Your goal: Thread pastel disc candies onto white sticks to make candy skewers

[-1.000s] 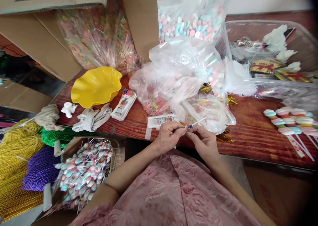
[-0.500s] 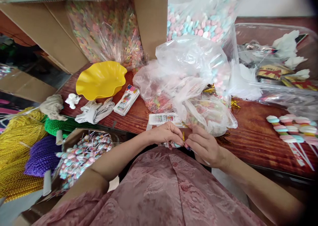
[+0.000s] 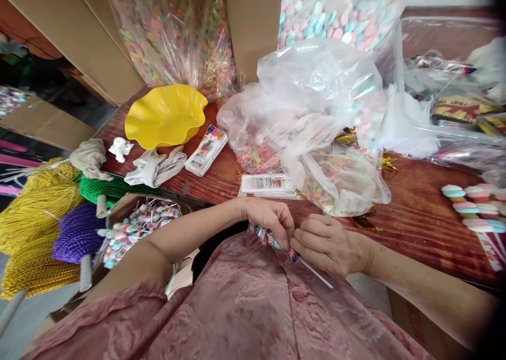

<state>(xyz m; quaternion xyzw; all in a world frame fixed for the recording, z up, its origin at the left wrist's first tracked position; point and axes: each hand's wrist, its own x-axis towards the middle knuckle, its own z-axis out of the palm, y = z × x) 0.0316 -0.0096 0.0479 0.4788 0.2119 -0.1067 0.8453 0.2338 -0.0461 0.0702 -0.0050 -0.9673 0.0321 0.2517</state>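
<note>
Close to my body, both hands work on a wrapped candy skewer [image 3: 263, 235] with pastel pieces under clear wrap. My left hand [image 3: 269, 217] is closed around it, its thumb and fingertips pinching near the wrap's gathered end. My right hand [image 3: 330, 244] is closed at that same end, fingers curled in beside the left fingertips. From under the right hand the white stick [image 3: 316, 274] slants down to the right. A small blue and red bit shows between the hands; whether it is a tie or a label I cannot tell. Printed cards [image 3: 266, 183] lie just beyond the hands.
Clear bags of ring candy [image 3: 336, 175] and a yellow wavy bowl [image 3: 166, 115] stand on the wooden table [image 3: 419, 196]. Unwrapped marshmallow skewers [image 3: 470, 207] lie right. Left below are a box of wrapped skewers [image 3: 134, 228] and bundles of cord [image 3: 79, 239]. A plastic tub [image 3: 419, 101] sits back right.
The view has shifted, so the table things appear a little differently placed. Both hands have come slightly lower, and the skewer's white stick now shows below my right hand. The gold strip between the fingers is no longer visible.
</note>
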